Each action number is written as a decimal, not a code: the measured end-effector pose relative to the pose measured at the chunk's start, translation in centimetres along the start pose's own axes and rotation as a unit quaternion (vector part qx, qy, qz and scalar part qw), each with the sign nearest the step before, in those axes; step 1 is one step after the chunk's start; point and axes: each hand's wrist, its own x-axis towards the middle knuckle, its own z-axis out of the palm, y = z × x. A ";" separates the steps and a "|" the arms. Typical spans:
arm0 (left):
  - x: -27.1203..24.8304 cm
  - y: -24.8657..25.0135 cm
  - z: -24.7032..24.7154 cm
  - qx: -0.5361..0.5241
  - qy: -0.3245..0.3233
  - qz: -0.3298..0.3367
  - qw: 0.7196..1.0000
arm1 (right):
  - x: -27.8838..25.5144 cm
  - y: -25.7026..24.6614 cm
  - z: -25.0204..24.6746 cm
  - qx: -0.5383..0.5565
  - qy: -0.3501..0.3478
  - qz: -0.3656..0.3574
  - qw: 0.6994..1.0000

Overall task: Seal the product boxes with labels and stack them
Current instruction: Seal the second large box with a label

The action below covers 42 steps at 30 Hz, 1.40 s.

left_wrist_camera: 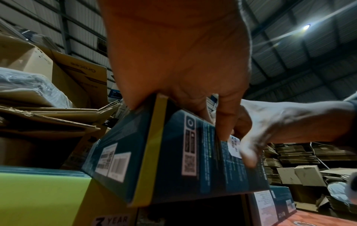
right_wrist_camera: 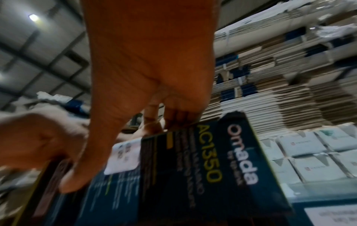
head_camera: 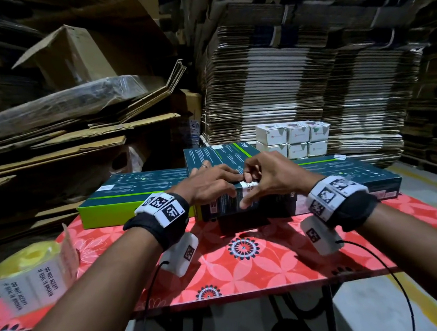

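A dark teal product box (head_camera: 224, 207) (left_wrist_camera: 173, 160) (right_wrist_camera: 193, 175) lies at the middle of the table on top of another dark box (head_camera: 244, 223). A white seal label (head_camera: 246, 188) (left_wrist_camera: 234, 146) (right_wrist_camera: 123, 157) is folded over its near top edge. My left hand (head_camera: 214, 185) (left_wrist_camera: 173, 61) grips the box just left of the label, fingers on the top face and thumb on the front face. My right hand (head_camera: 262, 178) (right_wrist_camera: 150, 61) pinches the box edge at the label, with curled fingers on top and the thumb pressing the front face.
A roll of seal labels (head_camera: 28, 277) stands at the front left of the red floral table (head_camera: 248, 269). More teal boxes lie left (head_camera: 134, 192), behind (head_camera: 221, 154) and right (head_camera: 346, 177). Small white boxes (head_camera: 293, 139) and stacked flat cardboard (head_camera: 297, 77) stand at the back.
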 end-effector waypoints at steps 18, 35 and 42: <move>0.4 -0.1 0.1 -0.023 0.031 -0.035 0.999 | -0.7 1.6 -1.0 0.085 0.003 -0.054 0.995; 1.1 0.0 0.7 -0.039 0.077 -0.044 0.995 | -0.7 2.6 -2.0 0.119 -0.034 -0.021 0.992; 1.6 -0.2 1.3 -0.063 0.105 -0.053 0.991 | -0.5 2.2 -1.8 0.114 -0.016 -0.015 0.993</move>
